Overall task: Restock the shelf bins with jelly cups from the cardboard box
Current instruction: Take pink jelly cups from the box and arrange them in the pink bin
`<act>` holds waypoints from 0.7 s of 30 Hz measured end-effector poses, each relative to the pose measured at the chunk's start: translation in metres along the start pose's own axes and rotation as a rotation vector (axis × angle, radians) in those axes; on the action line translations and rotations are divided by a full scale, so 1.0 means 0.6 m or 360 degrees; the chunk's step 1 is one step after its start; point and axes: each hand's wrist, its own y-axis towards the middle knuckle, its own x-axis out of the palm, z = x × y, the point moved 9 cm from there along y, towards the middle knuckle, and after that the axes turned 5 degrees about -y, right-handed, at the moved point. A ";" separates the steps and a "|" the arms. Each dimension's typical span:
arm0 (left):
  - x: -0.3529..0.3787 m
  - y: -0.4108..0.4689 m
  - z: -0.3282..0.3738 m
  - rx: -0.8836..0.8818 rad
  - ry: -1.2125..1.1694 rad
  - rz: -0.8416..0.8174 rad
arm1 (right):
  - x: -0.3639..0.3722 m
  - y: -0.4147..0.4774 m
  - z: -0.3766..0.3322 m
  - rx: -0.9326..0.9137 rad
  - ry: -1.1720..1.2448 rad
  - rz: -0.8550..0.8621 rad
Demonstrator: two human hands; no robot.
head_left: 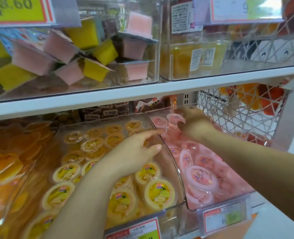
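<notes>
Jelly cups [201, 176], the pink ones: where?
— Lying in the right clear bin [229, 198] on the lower shelf. Yellow jelly cups [160, 192] fill the next bin [175, 205] to its left, walls side by side.
Left hand [134, 154]?
— Released, fingers loosely spread, holding nothing. It's over the yellow bin, with its fingertips at the wall between the two bins.
Right hand [194, 125]?
— Deep at the back of the pink bin, right beside one pink cup [175, 118]. It's motion-blurred, so I can't tell whether it's grasping or not.
Above?
— The upper shelf [142, 90] carries a clear bin of square pink and yellow cups [73, 49], jumbled.
</notes>
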 end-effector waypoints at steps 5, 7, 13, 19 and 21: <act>0.002 0.001 0.001 0.0005 0.0011 0.0007 | 0.060 -0.013 -0.006 -0.0051 -0.0030 -0.0575; 0.003 0.002 -0.001 0.0001 0.0011 0.0000 | 0.064 -0.011 -0.012 -0.0066 -0.0011 -0.0572; 0.003 -0.001 0.002 -0.0006 0.0034 0.0000 | 0.056 -0.014 -0.007 -0.0167 -0.0076 -0.0602; 0.002 -0.004 -0.001 -0.0020 0.0082 0.0010 | -0.033 -0.092 -0.026 -0.0407 0.0426 -0.0451; -0.001 -0.006 0.005 -0.0003 0.0116 0.0048 | -0.038 -0.132 -0.030 -0.0463 0.0627 -0.0614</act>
